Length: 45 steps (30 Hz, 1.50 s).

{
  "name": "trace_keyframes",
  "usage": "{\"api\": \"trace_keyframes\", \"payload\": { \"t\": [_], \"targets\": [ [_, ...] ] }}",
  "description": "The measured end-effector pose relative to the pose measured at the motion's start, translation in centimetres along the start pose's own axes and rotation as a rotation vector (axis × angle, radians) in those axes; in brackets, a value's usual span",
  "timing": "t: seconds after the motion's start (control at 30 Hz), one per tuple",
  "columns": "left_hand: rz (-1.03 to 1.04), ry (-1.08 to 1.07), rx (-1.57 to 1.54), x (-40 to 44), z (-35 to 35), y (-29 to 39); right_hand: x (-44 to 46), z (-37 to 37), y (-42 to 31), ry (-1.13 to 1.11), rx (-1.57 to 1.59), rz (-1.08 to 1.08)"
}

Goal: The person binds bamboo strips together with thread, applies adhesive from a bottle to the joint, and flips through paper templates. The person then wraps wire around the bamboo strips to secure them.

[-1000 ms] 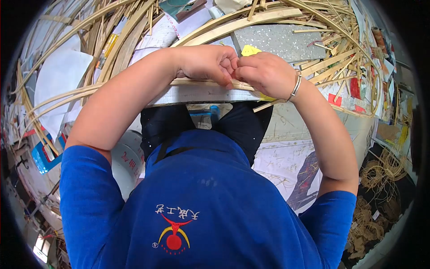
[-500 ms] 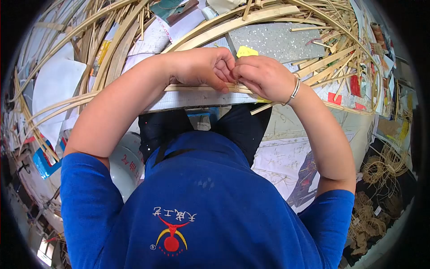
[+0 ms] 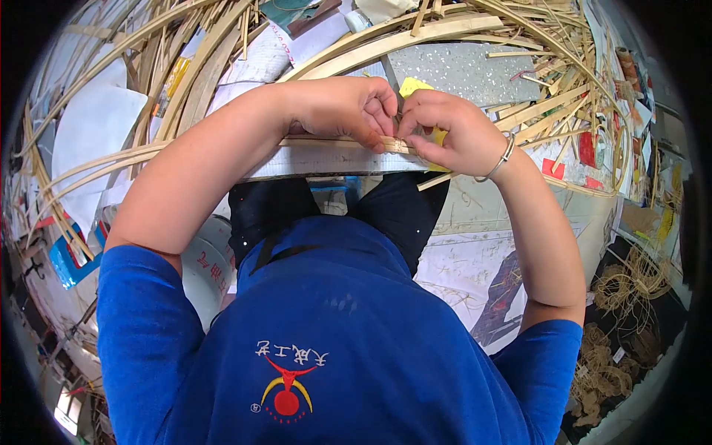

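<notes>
Long thin bamboo strips [image 3: 322, 141] lie together across the near edge of the white work surface [image 3: 319, 162]. My left hand [image 3: 348, 110] is closed on them, its thumb pressing just left of a wrapped spot [image 3: 397, 145]. At the right of that spot is my right hand [image 3: 443, 132], wearing a metal bangle; its fingers are bent, with the forefinger and thumb at the binding. What lies between those fingertips is too small to make out. Something yellow [image 3: 415, 85] shows behind my right hand.
A speckled grey slab [image 3: 463, 73] lies beyond my hands. Curved bamboo pieces [image 3: 400, 42] and piled sticks [image 3: 552, 104] surround it. White sheets [image 3: 100, 133] are at the left, a round container [image 3: 204, 271] stands below, and coiled fibre [image 3: 634, 289] lies at the lower right.
My right hand has turned and its fingers have spread somewhat, uncovering the wrapped spot. My left hand has stayed on the strips, with a slight shift.
</notes>
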<state>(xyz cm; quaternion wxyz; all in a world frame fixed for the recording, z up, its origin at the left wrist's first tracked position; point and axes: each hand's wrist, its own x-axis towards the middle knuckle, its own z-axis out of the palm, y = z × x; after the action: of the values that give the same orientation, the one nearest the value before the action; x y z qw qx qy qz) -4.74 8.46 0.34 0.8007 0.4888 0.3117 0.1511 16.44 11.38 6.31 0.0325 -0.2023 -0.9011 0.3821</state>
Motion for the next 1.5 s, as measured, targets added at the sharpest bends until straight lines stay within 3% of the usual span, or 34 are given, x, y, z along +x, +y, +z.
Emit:
{"api": "trace_keyframes", "payload": {
  "t": [0.13,0.23,0.63,0.93,1.5],
  "targets": [
    [0.005,0.020,0.006,-0.2,0.2,0.1,-0.1,0.2,-0.3,0.014,0.086,0.224],
    [0.008,0.027,0.017,-0.1,0.2,-0.1,-0.1,0.6,0.2,0.055,-0.021,0.074],
    [0.007,0.030,-0.010,-0.1,0.3,0.0,0.4,1.1,0.6,0.033,-0.123,-0.038],
    [-0.003,0.025,0.042,0.0,0.1,0.1,0.7,1.3,0.0,0.016,-0.216,0.009],
    [0.054,0.092,0.180,-0.2,0.5,-0.3,0.0,4.5,-1.0,0.341,-0.323,0.032]
  ]
}}
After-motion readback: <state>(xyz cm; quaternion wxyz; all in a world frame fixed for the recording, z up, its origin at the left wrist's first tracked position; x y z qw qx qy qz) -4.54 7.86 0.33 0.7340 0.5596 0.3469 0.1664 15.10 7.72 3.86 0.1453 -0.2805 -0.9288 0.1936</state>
